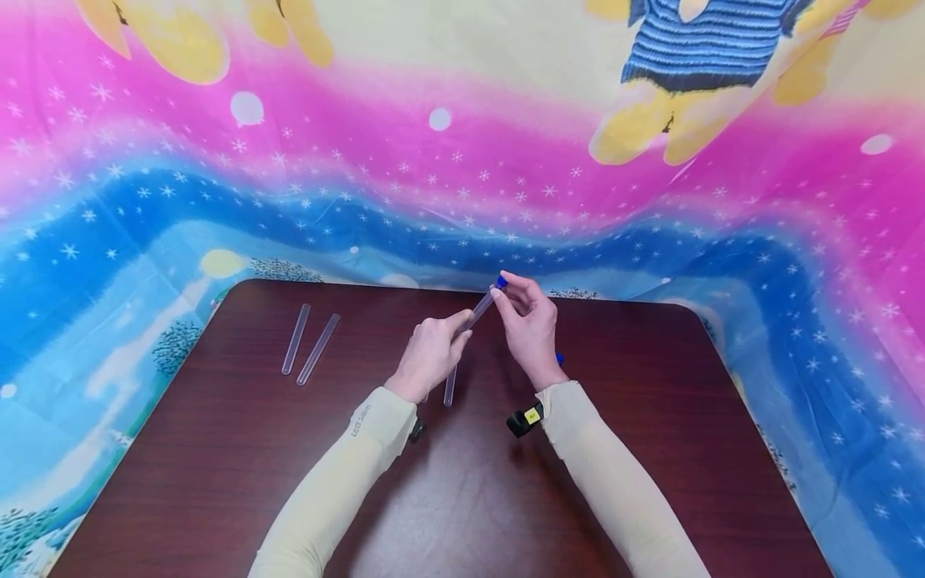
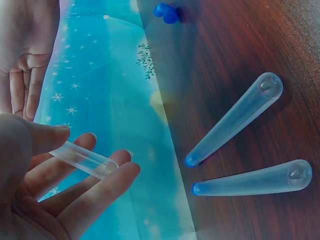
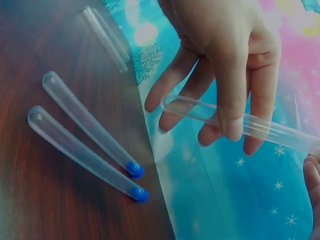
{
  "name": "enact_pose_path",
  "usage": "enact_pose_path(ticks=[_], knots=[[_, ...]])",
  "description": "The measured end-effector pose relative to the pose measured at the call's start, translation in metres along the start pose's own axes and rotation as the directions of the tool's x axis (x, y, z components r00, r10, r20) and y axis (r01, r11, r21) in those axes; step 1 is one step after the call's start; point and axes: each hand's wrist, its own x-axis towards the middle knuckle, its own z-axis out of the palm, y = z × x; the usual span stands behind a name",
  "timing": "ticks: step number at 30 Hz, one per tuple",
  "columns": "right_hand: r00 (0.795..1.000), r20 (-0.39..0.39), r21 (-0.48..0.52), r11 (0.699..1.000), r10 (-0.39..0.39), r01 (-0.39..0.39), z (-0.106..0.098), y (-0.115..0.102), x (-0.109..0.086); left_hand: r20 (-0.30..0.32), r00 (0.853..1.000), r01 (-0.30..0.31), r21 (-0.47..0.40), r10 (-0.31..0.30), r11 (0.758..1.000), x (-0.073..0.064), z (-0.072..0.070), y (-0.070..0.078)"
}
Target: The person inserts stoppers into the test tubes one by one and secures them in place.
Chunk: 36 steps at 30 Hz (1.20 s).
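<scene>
Left hand [image 1: 428, 353] is gripping a long, clear plastic round-bottomed tube [image 1: 482, 305], thumb against fingers, and is holding it tilted above the far part of the dark reddish-brown wood-grain table [image 1: 217, 466]. Right hand [image 1: 532, 325] is pinching a small blue cap [image 1: 502, 281] at the tube's upper end. Can't tell whether that cap is fully seated; fingers are covering the joint.

Progress, my read: capping is about halfway. Two clear plastic tubes with blue caps fitted [image 2: 235, 120] are lying side by side on the table below the hands, so those are looking done. The held one is being worked as the third. Two clear tubes with no caps showing [image 1: 318, 350] are lying near each other on the table's left side, apparently waiting. Loose blue caps [image 2: 166, 13], seemingly two, are sitting on the table over by the right forearm; head view is mostly hiding them. If so, count is matching: two caps remaining, two bare tubes remaining.
</scene>
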Motion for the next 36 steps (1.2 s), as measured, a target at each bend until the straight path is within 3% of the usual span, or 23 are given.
enact_pose_path(ticks=[9,18,26,32,36], knots=[[0.999,0.008,0.028,0.999,0.032,-0.032,-0.002,0.003,0.000,0.020,1.000,0.012,-0.005,-0.012,1.000,0.000,0.000,0.000],[1.000,0.003,0.032,0.999,0.011,-0.011,-0.003,0.008,0.001,0.035,0.999,0.023,-0.015,-0.022,1.000,0.000,0.000,0.000],[0.999,0.050,-0.015,1.000,0.001,0.000,-0.006,0.006,0.000,0.051,0.997,0.053,-0.048,-0.051,0.997,-0.002,0.001,-0.001],[0.990,0.135,-0.062,0.997,-0.028,0.036,-0.009,0.008,0.000,0.067,0.996,0.070,-0.055,-0.067,0.996,-0.002,0.003,-0.003],[0.987,0.162,-0.068,0.998,-0.005,0.017,-0.012,0.012,-0.002,0.063,0.994,0.097,-0.044,-0.095,0.994,-0.002,0.002,-0.005]])
